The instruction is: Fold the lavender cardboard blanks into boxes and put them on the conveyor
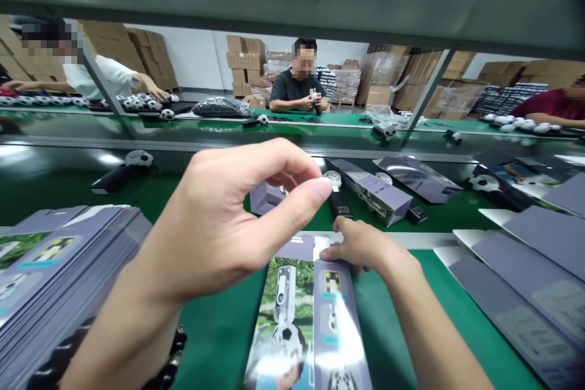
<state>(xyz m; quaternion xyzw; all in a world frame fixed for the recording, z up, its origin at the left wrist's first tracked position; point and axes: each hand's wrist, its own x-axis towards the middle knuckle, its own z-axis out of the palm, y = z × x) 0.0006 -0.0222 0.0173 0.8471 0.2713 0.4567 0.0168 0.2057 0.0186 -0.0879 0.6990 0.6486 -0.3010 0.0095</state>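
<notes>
While the left hand point(228, 219) pinches almost shut against a ball toy point(339, 195) at 12 o'clock, hold unconfirmed, the right hand point(365, 247) lies half-open on a printed box blank point(297, 317) at 6 o'clock

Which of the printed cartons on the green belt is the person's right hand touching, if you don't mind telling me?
The flat carton under the right hand; the others lie stacked or further off.

White wall point(192, 58) — stacked cardboard cartons point(242, 61) — green workbench point(214, 341)
</notes>
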